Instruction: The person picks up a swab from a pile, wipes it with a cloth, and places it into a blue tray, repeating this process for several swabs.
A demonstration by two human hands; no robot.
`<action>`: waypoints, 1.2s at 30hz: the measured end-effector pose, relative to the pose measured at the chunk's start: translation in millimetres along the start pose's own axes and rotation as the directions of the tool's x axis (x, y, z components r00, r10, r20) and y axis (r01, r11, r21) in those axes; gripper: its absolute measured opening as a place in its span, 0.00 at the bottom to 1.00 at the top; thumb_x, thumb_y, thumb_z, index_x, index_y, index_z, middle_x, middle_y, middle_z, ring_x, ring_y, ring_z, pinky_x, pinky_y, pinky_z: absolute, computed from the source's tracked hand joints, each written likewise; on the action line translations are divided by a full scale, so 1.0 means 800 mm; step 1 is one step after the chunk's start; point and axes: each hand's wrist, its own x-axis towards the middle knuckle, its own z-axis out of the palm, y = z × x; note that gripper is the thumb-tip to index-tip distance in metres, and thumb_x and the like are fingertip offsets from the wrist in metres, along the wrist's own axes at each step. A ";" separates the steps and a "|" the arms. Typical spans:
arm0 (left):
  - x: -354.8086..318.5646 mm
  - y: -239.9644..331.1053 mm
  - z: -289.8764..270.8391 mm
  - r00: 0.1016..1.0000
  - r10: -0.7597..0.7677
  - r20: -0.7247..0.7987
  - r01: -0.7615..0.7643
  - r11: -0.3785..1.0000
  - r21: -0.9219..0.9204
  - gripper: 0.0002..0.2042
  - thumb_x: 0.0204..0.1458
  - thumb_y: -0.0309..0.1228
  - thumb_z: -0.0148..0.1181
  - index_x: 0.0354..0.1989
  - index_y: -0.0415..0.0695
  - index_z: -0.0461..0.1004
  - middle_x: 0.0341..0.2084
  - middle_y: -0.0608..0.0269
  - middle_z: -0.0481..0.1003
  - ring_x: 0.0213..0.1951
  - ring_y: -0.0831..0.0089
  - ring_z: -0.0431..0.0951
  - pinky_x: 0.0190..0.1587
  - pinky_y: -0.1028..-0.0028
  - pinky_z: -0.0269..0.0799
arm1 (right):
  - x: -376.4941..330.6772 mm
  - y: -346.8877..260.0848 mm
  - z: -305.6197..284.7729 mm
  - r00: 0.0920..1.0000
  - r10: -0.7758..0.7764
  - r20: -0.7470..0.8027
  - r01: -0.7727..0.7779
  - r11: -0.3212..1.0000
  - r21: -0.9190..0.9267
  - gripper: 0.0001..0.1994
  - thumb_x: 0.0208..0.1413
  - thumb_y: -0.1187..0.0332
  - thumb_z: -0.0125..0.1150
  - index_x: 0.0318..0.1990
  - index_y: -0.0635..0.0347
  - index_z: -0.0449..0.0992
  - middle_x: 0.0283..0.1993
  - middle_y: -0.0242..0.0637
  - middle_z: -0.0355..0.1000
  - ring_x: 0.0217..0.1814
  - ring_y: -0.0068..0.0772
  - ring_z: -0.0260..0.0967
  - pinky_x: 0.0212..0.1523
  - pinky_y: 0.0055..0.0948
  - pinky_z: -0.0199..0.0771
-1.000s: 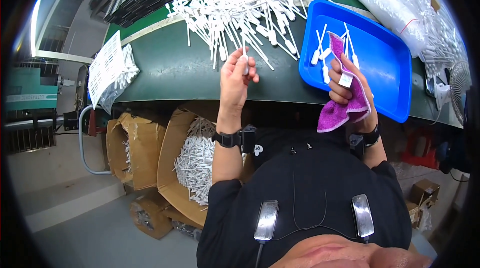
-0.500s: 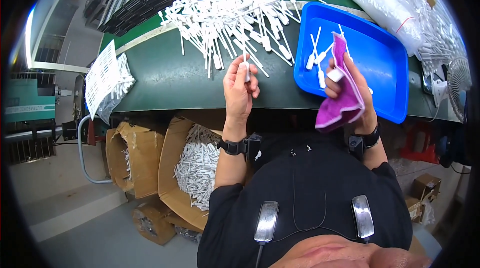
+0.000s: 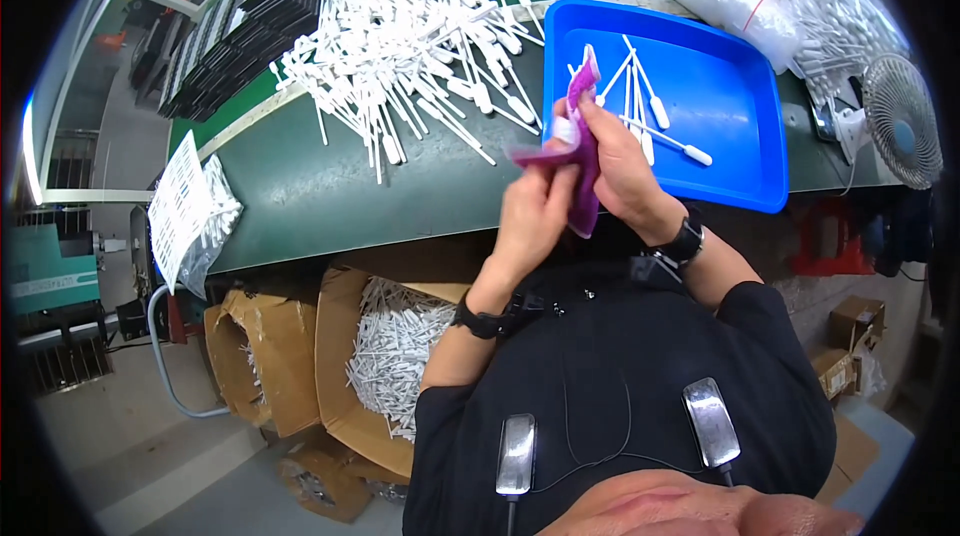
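My left hand [image 3: 535, 211] and right hand [image 3: 622, 168] meet in front of my chest, just over the near edge of the green table [image 3: 330, 196]. Both are closed on a purple cloth [image 3: 578, 151]: the right pinches its upper part, the left grips from below, fingers curled. A white plastic stick [image 3: 566, 131] shows only as a pale tip wrapped in the cloth between my fingers, so I judge I am at the wiping step, rubbing one piece clean.

Just beyond my right hand sits the blue tray [image 3: 740, 106], with a few white sticks lying loose in it. To the left of the tray a big heap of white sticks [image 3: 410, 26] spreads across the table. Under the table edge, an open cardboard box [image 3: 385, 356] holds more of them.

The next move, as I read it, calls for loosening the cloth, placing the wiped piece in the tray without scattering the others, then reaching left to the heap.
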 end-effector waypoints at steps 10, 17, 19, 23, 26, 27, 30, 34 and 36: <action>-0.005 -0.025 0.001 0.930 -0.114 0.351 0.266 0.867 -0.422 0.11 0.62 0.32 0.45 0.46 0.39 0.67 0.18 0.64 0.71 0.15 0.82 0.66 0.17 0.80 0.60 | 0.012 -0.002 -0.018 0.979 -0.178 0.095 0.148 0.953 0.265 0.18 0.66 0.51 0.39 0.34 0.56 0.66 0.21 0.26 0.63 0.19 0.19 0.59 0.23 0.22 0.62; -0.016 0.012 -0.011 0.967 0.248 -0.067 -0.225 0.945 0.238 0.10 0.61 0.32 0.49 0.38 0.38 0.74 0.16 0.70 0.68 0.14 0.86 0.62 0.16 0.82 0.53 | -0.008 0.006 -0.016 0.984 -0.174 -0.026 0.166 0.968 -0.186 0.20 0.66 0.51 0.39 0.35 0.59 0.69 0.22 0.26 0.64 0.20 0.17 0.60 0.24 0.19 0.62; -0.019 0.047 -0.030 0.985 0.169 -0.012 -0.158 0.944 0.290 0.12 0.60 0.32 0.50 0.40 0.37 0.76 0.17 0.68 0.71 0.15 0.85 0.64 0.16 0.81 0.54 | -0.014 -0.005 -0.047 0.949 0.001 0.315 0.040 0.991 -0.125 0.20 0.66 0.52 0.40 0.36 0.60 0.71 0.24 0.26 0.66 0.23 0.17 0.62 0.25 0.17 0.63; -0.001 0.061 -0.033 0.905 0.342 -0.254 -0.278 0.926 0.257 0.12 0.59 0.31 0.52 0.32 0.34 0.77 0.17 0.70 0.70 0.15 0.85 0.63 0.16 0.81 0.53 | -0.025 0.017 -0.023 0.953 0.035 0.300 0.165 0.771 -0.616 0.20 0.65 0.53 0.42 0.39 0.61 0.72 0.26 0.25 0.67 0.26 0.14 0.61 0.27 0.14 0.61; 0.001 0.057 -0.033 0.938 0.275 -0.212 -0.274 0.961 0.035 0.12 0.60 0.31 0.52 0.33 0.34 0.77 0.17 0.71 0.70 0.15 0.85 0.63 0.15 0.81 0.52 | -0.029 0.015 -0.018 0.941 0.124 0.314 0.096 0.793 -0.601 0.20 0.66 0.54 0.41 0.40 0.62 0.72 0.31 0.27 0.68 0.30 0.14 0.62 0.31 0.15 0.63; -0.002 0.061 -0.046 0.934 0.239 -0.266 -0.276 0.955 -0.111 0.12 0.60 0.32 0.52 0.33 0.33 0.76 0.16 0.71 0.69 0.15 0.84 0.64 0.15 0.82 0.52 | -0.031 0.014 -0.016 0.935 0.162 0.315 0.061 0.802 -0.594 0.19 0.66 0.55 0.40 0.41 0.62 0.72 0.33 0.28 0.69 0.32 0.15 0.63 0.33 0.15 0.64; -0.004 0.063 -0.056 0.930 0.142 -0.339 -0.280 0.871 -0.403 0.13 0.60 0.32 0.52 0.33 0.33 0.76 0.16 0.71 0.68 0.15 0.84 0.65 0.15 0.83 0.53 | -0.045 0.003 -0.012 0.929 0.244 0.278 -0.024 0.791 -0.612 0.18 0.66 0.56 0.41 0.43 0.63 0.72 0.33 0.28 0.69 0.33 0.15 0.64 0.35 0.15 0.65; -0.009 0.060 -0.041 0.841 0.190 -0.507 -0.377 0.878 -0.296 0.12 0.60 0.33 0.51 0.35 0.34 0.75 0.15 0.70 0.68 0.16 0.81 0.68 0.15 0.83 0.58 | -0.058 0.004 -0.008 0.949 0.050 0.312 0.170 0.753 -0.635 0.14 0.65 0.61 0.46 0.44 0.63 0.72 0.32 0.26 0.69 0.32 0.14 0.63 0.32 0.17 0.64; -0.008 0.053 -0.035 0.807 0.199 -0.557 -0.424 0.851 -0.310 0.12 0.60 0.33 0.50 0.36 0.34 0.74 0.17 0.67 0.70 0.18 0.79 0.71 0.17 0.82 0.64 | -0.058 0.001 -0.011 0.939 -0.071 0.338 0.283 0.720 -0.633 0.12 0.64 0.62 0.48 0.44 0.62 0.72 0.31 0.25 0.68 0.31 0.14 0.62 0.31 0.18 0.64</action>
